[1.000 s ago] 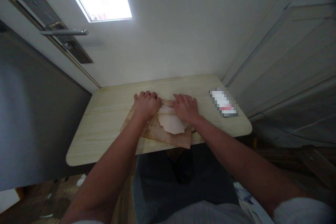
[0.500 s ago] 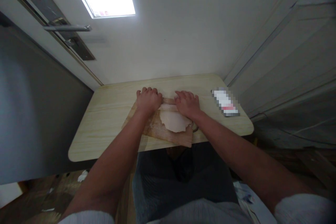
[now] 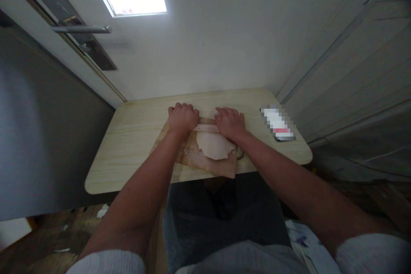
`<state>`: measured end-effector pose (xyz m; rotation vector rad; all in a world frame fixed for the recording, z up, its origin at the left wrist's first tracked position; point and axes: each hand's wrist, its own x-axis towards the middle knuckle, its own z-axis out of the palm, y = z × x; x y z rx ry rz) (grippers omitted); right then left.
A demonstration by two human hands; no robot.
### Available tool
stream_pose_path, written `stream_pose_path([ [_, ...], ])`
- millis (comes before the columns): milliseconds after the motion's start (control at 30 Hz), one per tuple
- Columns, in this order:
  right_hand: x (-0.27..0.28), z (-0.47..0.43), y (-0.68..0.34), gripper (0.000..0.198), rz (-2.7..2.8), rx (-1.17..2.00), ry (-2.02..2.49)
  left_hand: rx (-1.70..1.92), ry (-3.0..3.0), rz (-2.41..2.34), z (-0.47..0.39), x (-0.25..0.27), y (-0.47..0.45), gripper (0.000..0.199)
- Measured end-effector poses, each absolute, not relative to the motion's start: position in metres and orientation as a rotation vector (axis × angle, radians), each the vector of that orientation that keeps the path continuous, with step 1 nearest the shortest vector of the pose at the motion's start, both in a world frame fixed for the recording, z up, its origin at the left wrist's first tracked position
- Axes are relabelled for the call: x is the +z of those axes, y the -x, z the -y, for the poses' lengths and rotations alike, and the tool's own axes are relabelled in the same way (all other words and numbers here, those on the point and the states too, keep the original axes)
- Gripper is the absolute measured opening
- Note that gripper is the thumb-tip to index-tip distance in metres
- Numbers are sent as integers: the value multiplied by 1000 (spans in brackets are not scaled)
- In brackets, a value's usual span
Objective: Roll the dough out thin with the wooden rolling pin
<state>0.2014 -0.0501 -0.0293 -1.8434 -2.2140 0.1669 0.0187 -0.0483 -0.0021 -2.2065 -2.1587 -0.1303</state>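
A thin, pale sheet of dough (image 3: 215, 145) with a ragged near edge lies on a wooden board (image 3: 205, 166), which sits at an angle near the table's front edge. Across the dough's far side runs a light-coloured rolling pin (image 3: 207, 128), seen only in the gap between my hands. My left hand (image 3: 183, 117) is closed over its left part, fingers curled down on the far side. My right hand (image 3: 230, 123) is closed over the right part, with the thumb side towards the middle. Both palms hide the pin's ends and some of the dough.
The board rests on a light wood-grain table (image 3: 128, 145) pushed against a white door with a metal handle (image 3: 81, 29). A phone (image 3: 278, 123), blurred out, lies on the table's right side. Beside the board's right edge shows a small dark loop (image 3: 240, 154).
The view has shifted slightly. Both hands stay closed on the rolling pin at the dough's far side, with hardly any movement over the board.
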Motion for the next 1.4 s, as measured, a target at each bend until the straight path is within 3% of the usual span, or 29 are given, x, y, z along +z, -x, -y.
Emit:
stream_pose_path([
  [1400,-26,24,-201,45,2235,130,1864,-138,2194,2259,13,-5,-18,50],
])
